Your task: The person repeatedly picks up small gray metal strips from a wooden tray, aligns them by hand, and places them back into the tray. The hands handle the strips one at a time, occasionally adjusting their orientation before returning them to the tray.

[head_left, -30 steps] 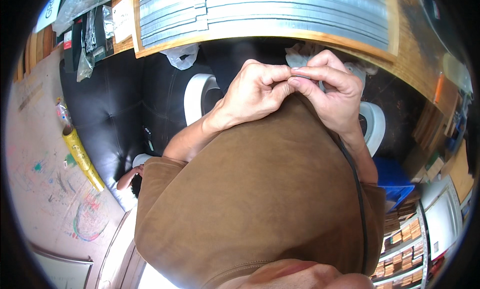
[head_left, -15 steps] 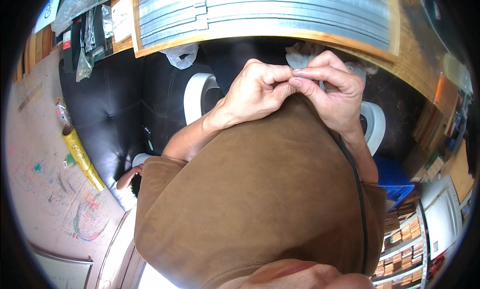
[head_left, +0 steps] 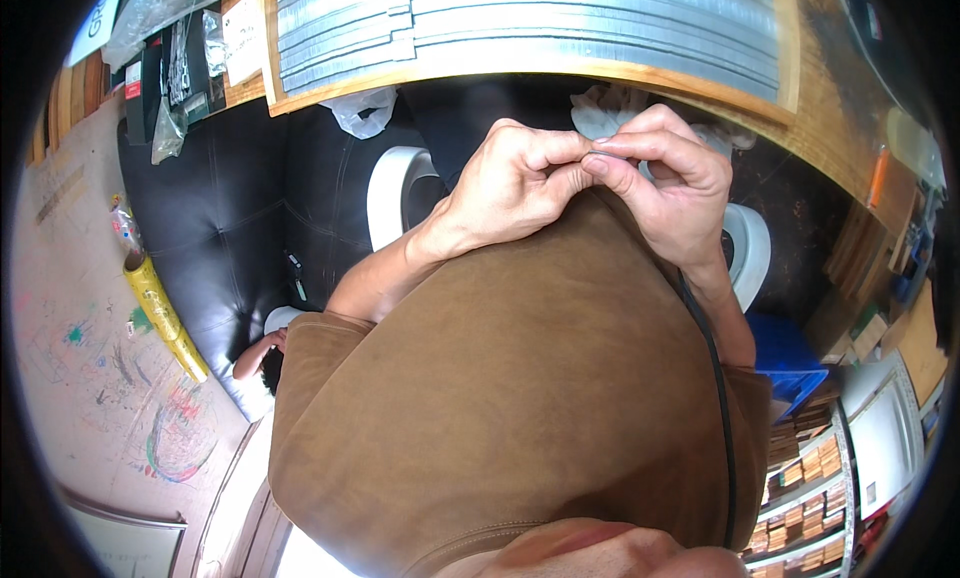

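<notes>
Item, head view (the only one supplied): two bare hands, joined at the fingertips over the wearer's lap side of the table (head_left: 820, 143).

Left hand (head_left: 515, 183): thumb and forefinger together, closed on the near end of a thin dark piece (head_left: 597, 155); remaining fingers curled under, their grip not visible.

Right hand (head_left: 685, 183): thumb and forefinger clamped on the same piece from the other side, the next finger arched above. Piece mostly covered by skin; full shape cannot be told.

Location of piece: held in the air, short of the near edge of the wooden tray (head_left: 690, 88), a little right of that edge's middle, just beyond the brown shirt (head_left: 500, 368).

Tray contents: grey metal strips (head_left: 590, 28), laid lengthwise between the left and right edges.

Beneath the tray's near edge: white plastic bag (head_left: 365, 113), toward the left corner. Flanking the wearer: white armrest (head_left: 388, 193), left. Right side, lower: blue bin (head_left: 785, 363).

Step in hand, as judged: close fingertip work on the small piece, both pinches engaged. Next move, as judged, calls for a steady right pinch and fine, light left fingertips; so slim a piece could slip or drop out of sight.
</notes>
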Available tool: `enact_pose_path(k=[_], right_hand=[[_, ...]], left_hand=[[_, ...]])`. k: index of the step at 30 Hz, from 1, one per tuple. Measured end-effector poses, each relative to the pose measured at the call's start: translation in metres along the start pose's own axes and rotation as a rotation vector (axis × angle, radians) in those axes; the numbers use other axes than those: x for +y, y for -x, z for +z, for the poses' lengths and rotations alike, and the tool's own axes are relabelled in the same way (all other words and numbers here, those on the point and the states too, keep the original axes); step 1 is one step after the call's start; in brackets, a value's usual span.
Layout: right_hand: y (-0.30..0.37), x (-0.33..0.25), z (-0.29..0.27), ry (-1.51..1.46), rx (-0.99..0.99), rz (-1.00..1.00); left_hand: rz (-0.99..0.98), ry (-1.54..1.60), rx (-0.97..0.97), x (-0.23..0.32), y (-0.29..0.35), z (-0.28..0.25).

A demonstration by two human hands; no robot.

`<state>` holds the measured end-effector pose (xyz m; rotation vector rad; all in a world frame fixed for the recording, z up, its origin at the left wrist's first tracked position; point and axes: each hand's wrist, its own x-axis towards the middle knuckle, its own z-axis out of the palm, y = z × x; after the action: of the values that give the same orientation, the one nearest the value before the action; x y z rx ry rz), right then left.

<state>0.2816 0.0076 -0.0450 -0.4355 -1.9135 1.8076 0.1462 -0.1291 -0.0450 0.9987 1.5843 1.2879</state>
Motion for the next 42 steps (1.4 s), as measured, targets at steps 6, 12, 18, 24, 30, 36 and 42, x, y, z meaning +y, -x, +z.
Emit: enact_pose_path(k=[6,12,18,24,30,36,42], right_hand=[[-0.0004,0.0005,-0.0007,-0.01,-0.005,-0.001],[-0.0007,0.0013,-0.0015,-0.014,-0.007,-0.001],[-0.0012,0.0007,-0.0016,-0.015,-0.005,-0.001],[-0.0012,0.001,-0.0018,-0.028,-0.002,0.002],[-0.0023,-0.0003,-0.0023,-0.021,-0.006,-0.009],[-0.0024,0.0013,-0.0024,-0.02,-0.008,-0.016],[-0.0029,-0.0003,-0.0028,-0.036,-0.005,-0.008]], left_hand=[[0.0,0.004,0.018,0.0013,0.0001,0.0007],[0.011,-0.001,0.02,0.0019,-0.0006,0.0005],[0.019,-0.008,0.022,0.0009,-0.0005,0.001],[-0.002,-0.022,0.003,0.0013,-0.0005,-0.0004],[-0.027,-0.049,-0.05,0.0019,-0.0002,-0.005],[0.015,-0.009,0.027,0.0008,-0.0008,0.0001],[0.009,0.007,0.034,0.0016,-0.0008,0.001]])
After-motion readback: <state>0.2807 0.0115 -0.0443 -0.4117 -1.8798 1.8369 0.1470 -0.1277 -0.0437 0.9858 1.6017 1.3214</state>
